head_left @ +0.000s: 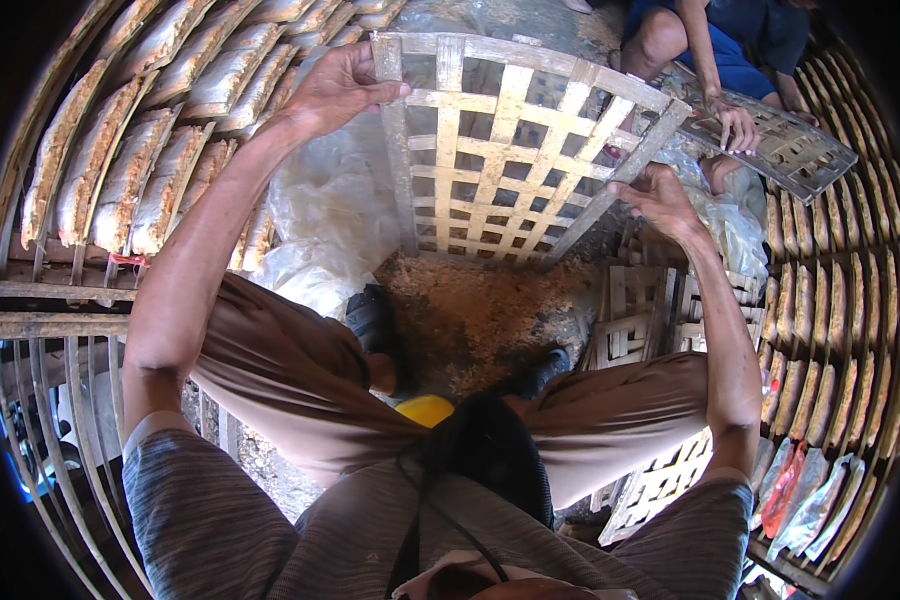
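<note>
Both my hands hold up a woven bamboo lattice tray (498,105) by its wooden frame, tilted upright in front of my knees. My left hand (335,92) pinches the frame near its upper left corner, thumb on the near face. Lower on the right side bar, my right hand (662,200) grips the frame between thumb and fingers. Light shows through the square gaps of the weave, and no load lies on it. Crumpled clear plastic sheeting (315,200) lies behind and left of the tray.
Racks of pale slabs (150,150) with orange-brown edges rise at left, with more slabs (810,300) at right. Lattice trays (630,310) lean by my right knee. Ahead right, another person's hand (732,128) rests on a darker lattice tray (785,150). Brown crumbs (460,310) cover the floor.
</note>
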A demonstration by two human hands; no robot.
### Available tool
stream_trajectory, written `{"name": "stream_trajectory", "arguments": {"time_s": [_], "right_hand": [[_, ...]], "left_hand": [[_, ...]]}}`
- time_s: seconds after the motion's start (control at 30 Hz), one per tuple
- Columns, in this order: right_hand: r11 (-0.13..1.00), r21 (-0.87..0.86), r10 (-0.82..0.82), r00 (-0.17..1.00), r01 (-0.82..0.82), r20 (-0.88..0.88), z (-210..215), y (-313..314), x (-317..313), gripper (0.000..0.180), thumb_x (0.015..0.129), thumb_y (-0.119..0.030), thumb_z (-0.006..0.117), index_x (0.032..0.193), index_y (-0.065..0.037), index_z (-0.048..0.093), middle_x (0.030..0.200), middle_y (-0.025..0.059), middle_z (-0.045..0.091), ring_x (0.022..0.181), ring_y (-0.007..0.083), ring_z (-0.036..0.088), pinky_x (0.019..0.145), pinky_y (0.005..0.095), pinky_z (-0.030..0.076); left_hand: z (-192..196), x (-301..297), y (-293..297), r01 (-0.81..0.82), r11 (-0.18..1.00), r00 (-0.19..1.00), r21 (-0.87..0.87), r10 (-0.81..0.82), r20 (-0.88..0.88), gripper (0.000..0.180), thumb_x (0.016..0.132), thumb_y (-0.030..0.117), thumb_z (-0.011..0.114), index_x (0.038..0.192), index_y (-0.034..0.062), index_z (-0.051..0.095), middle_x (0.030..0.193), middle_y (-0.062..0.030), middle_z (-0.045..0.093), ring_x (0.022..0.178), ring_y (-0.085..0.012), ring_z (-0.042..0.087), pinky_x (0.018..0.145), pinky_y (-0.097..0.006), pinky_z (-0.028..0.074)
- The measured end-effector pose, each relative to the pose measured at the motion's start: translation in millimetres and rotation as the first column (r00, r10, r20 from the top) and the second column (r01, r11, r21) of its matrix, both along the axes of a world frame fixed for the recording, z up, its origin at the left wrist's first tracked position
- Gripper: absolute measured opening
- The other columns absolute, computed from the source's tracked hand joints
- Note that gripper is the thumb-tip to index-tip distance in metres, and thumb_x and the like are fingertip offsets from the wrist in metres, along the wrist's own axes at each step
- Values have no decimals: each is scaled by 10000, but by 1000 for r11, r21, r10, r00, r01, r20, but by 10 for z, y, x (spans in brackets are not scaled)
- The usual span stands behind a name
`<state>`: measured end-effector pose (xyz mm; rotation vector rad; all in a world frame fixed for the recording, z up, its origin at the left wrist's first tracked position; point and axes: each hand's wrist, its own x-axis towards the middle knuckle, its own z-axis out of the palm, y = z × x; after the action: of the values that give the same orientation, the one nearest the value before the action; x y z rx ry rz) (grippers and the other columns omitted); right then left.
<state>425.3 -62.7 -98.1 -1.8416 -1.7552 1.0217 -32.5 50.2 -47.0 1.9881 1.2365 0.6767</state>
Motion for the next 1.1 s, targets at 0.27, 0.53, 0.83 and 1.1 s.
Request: {"name": "stream_trajectory", "arguments": {"time_s": [0.27,0.53,0.83,1.1], "right_hand": [[985,167,-35,999,28,35,-373,103,48,398,918,-259,821,1148,54,734,1012,94,776,850,137,696,761,349,570],[972,149,-115,920,183,-376,100,-24,-154,480,1006,-325,748,1356,-23,616,1080,36,750,967,99,685,742,302,591],[887,290,-6,636,360,-772,774,-134,-335,311,1088,-269,615,1266,-14,621,1058,62,726,855,109,718,691,307,661],[861,305,-4,606,406,-795,1063,-224,-467,303,1081,-298,624,1204,-21,640,979,61,736,792,95,720,629,263,652]], "left_hand": [[18,25,5,-4,1000,994,4,4,-105,391,946,387,803,1094,41,698,905,-58,746,871,-128,703,834,-349,615],[107,-26,-22,-84,994,993,63,78,94,535,989,569,686,1128,54,718,1037,-91,764,1006,-136,723,894,-367,610],[237,91,-274,130,946,753,-297,100,650,877,978,652,616,1492,-37,443,1155,-238,730,1121,-313,734,1042,-486,586],[407,237,-712,89,855,817,-511,231,528,603,1012,504,661,1311,-17,612,1083,-168,743,940,-165,755,797,-336,649]]}}
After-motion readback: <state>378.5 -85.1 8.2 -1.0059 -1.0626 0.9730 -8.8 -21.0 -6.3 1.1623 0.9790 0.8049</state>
